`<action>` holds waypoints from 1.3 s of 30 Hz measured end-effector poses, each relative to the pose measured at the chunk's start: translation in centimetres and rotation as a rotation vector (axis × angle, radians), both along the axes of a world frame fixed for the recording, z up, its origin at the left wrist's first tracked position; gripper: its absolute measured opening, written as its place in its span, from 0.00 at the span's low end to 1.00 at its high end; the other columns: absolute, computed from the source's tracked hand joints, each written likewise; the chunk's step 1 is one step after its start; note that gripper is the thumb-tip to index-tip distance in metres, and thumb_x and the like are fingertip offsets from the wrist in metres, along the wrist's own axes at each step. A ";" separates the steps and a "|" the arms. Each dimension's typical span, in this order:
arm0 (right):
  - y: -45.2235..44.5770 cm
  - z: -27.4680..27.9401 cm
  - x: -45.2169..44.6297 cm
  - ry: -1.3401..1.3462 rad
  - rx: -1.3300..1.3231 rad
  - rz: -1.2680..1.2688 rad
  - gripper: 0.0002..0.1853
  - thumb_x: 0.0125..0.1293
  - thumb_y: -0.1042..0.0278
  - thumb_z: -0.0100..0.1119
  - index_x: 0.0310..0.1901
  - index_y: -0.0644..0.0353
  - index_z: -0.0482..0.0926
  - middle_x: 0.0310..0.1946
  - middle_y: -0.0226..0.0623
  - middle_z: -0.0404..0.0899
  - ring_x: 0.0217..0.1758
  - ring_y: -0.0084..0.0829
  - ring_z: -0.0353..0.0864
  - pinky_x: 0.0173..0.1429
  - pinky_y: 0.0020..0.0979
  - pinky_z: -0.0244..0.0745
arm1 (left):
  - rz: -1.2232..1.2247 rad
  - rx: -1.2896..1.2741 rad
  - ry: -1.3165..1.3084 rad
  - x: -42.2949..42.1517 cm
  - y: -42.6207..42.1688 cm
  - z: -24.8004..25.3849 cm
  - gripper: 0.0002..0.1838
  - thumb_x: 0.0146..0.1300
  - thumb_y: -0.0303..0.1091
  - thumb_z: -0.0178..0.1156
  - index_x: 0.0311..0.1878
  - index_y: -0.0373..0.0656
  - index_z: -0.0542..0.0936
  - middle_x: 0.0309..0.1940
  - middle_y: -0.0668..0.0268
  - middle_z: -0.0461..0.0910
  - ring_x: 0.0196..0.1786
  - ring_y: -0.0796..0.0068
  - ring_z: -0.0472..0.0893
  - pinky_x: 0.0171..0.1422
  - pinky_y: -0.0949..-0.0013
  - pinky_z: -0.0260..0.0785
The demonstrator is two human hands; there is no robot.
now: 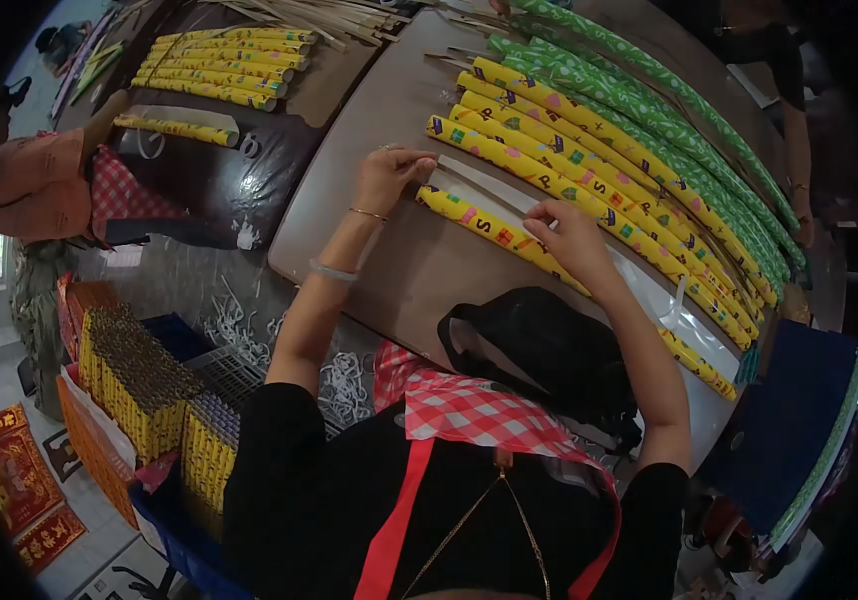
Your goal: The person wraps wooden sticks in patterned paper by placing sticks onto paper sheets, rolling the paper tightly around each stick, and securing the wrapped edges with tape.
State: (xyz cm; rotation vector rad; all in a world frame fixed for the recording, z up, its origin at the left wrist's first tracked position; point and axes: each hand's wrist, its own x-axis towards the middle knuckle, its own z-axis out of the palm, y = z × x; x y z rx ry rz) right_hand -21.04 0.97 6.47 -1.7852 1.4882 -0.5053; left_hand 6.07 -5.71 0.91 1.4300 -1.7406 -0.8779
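Strip (479, 180), narrow and white, lies just above a yellow printed roll (486, 227) on the table (369, 270). Left hand (392, 178): grip pinched on its far-left end. Right hand (571, 243): grip pinched at the other end; both ends hidden by fingertips, so the exact hold is hard to make out. Right forearm covers the roll's middle; its far end shows beyond. Black item (539, 350) at the near edge: dark, form unclear. Green rolls (649, 90) partly overlapped.

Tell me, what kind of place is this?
Maybe a small workshop: yellow patterned rolls lie side by side on a table, packed yellow bundles stand in crates, and another person is at a dark table.
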 end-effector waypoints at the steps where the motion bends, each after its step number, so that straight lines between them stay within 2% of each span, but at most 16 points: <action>1: 0.1 0.2 0.1 0.002 0.005 -0.009 0.10 0.58 0.64 0.59 0.36 0.63 0.79 0.32 0.40 0.79 0.36 0.37 0.79 0.40 0.33 0.72 | -0.011 -0.061 -0.018 0.1 0.0 -0.1 0.12 0.54 0.42 0.63 0.38 0.47 0.84 0.26 0.65 0.79 0.28 0.75 0.78 0.34 0.73 0.68; 7: 0.0 -0.3 -0.1 0.012 -0.005 -0.020 0.10 0.58 0.65 0.59 0.35 0.63 0.78 0.32 0.41 0.79 0.36 0.38 0.79 0.40 0.34 0.72 | 0.001 -0.106 -0.124 0.0 0.0 -0.1 0.12 0.52 0.43 0.64 0.36 0.49 0.85 0.27 0.66 0.80 0.31 0.71 0.77 0.36 0.70 0.69; 10: 0.2 -0.2 0.0 0.028 -0.029 -0.024 0.10 0.58 0.65 0.59 0.35 0.63 0.78 0.32 0.41 0.79 0.36 0.38 0.79 0.40 0.34 0.72 | 0.007 -0.134 -0.093 -0.1 0.0 -0.4 0.11 0.51 0.43 0.64 0.36 0.50 0.85 0.27 0.67 0.80 0.32 0.70 0.77 0.37 0.69 0.69; 17: 0.0 -0.4 -0.1 0.033 -0.035 -0.046 0.10 0.58 0.65 0.60 0.34 0.63 0.78 0.31 0.40 0.79 0.35 0.37 0.79 0.39 0.35 0.72 | 0.002 -0.159 -0.112 -0.1 -0.2 -0.9 0.12 0.49 0.42 0.65 0.35 0.49 0.85 0.27 0.68 0.80 0.32 0.72 0.77 0.37 0.70 0.69; 22: 0.1 -0.4 -0.1 0.038 -0.055 -0.036 0.10 0.58 0.64 0.60 0.34 0.62 0.78 0.30 0.40 0.79 0.35 0.37 0.78 0.39 0.35 0.71 | 0.019 -0.134 0.052 -0.1 -0.1 -1.5 0.11 0.48 0.41 0.66 0.34 0.49 0.85 0.26 0.68 0.79 0.29 0.73 0.77 0.35 0.71 0.69; 26: 0.2 -0.1 0.0 0.040 -0.042 -0.036 0.09 0.58 0.64 0.60 0.33 0.61 0.78 0.30 0.39 0.79 0.35 0.38 0.78 0.39 0.35 0.71 | 0.057 -0.175 0.032 -0.1 0.2 -0.9 0.11 0.47 0.40 0.67 0.34 0.49 0.85 0.25 0.68 0.79 0.28 0.73 0.76 0.34 0.72 0.69; 29: 0.3 -0.3 0.0 0.045 -0.059 -0.036 0.09 0.58 0.64 0.60 0.33 0.61 0.78 0.30 0.38 0.78 0.35 0.38 0.78 0.38 0.35 0.71 | 0.048 -0.225 0.019 0.1 0.4 -0.9 0.10 0.46 0.37 0.68 0.34 0.48 0.85 0.25 0.67 0.79 0.27 0.75 0.76 0.33 0.73 0.69; 34: 0.2 -0.4 0.0 0.066 -0.060 -0.031 0.09 0.58 0.63 0.60 0.33 0.60 0.78 0.31 0.37 0.78 0.36 0.37 0.78 0.38 0.35 0.71 | 0.030 -0.116 0.173 0.3 0.4 -0.5 0.07 0.47 0.32 0.69 0.32 0.45 0.85 0.24 0.70 0.79 0.25 0.82 0.74 0.30 0.76 0.66; 39: 0.5 0.1 0.2 0.092 -0.032 -0.052 0.09 0.58 0.63 0.59 0.34 0.59 0.78 0.32 0.36 0.79 0.36 0.36 0.78 0.39 0.35 0.71 | 0.053 -0.024 0.201 0.0 0.5 0.2 0.08 0.47 0.33 0.70 0.30 0.42 0.84 0.22 0.72 0.77 0.25 0.85 0.71 0.29 0.79 0.64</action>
